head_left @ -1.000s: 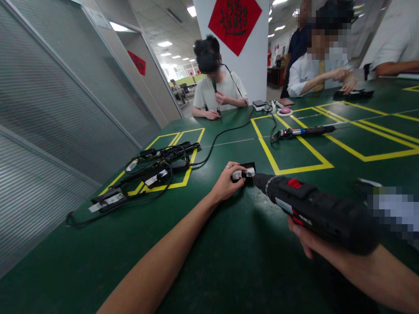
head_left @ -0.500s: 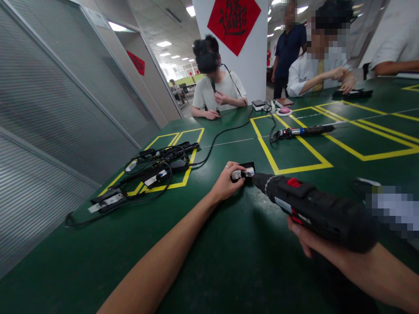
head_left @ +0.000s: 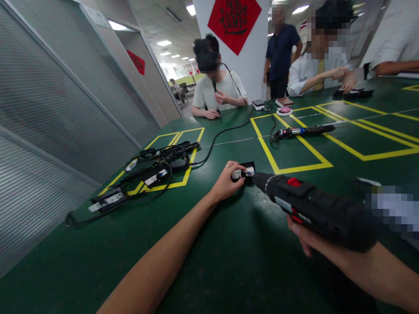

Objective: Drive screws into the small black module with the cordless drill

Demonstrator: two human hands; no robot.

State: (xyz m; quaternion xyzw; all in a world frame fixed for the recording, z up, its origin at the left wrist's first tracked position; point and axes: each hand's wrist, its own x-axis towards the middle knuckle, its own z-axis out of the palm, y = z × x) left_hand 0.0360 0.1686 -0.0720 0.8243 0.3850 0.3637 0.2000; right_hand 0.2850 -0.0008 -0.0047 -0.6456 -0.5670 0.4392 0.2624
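My right hand [head_left: 314, 242] is wrapped round the grip of a black and red cordless drill [head_left: 314, 209], held level with its chuck pointing left. At the table's middle, my left hand [head_left: 229, 179] closes on a small black and white part [head_left: 250, 167], fingers over its near end. The drill's tip meets or nearly meets the right side of that part; the contact point is too small to make out. The lower handle of the drill is dark and partly hidden by my hand.
Black cables and plastic parts [head_left: 157, 168] lie inside yellow tape at left. A pen-like blue and black tool [head_left: 304, 131] lies beyond the drill. A pink and white round object [head_left: 285, 110] sits farther back. Co-workers sit across the green table [head_left: 209, 244].
My hands, the drill and the small part hold almost the same place. In the background, the standing person in dark blue has shifted to the left.
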